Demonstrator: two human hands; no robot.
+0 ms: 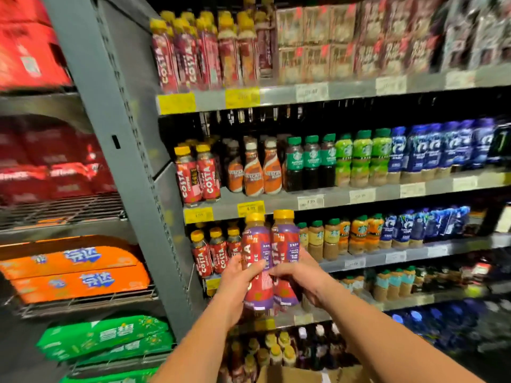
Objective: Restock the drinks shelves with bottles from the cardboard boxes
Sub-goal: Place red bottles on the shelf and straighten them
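I hold two red-and-purple Costa coffee bottles with yellow caps upright, side by side, in front of the shelves. My left hand (240, 275) grips the left bottle (255, 250). My right hand (297, 276) grips the right bottle (285, 244). Behind them, red Costa bottles (211, 252) stand on the third shelf (387, 257). The top flap of a cardboard box (293, 374) shows at the bottom edge, between my forearms.
More Costa bottles (197, 175) stand on the second shelf (331, 200), beside Nescafe and Starbucks bottles. A grey steel upright (124, 139) divides this bay from racks of red, orange (74, 272) and green drink packs on the left. Dark bottles fill the lowest shelf.
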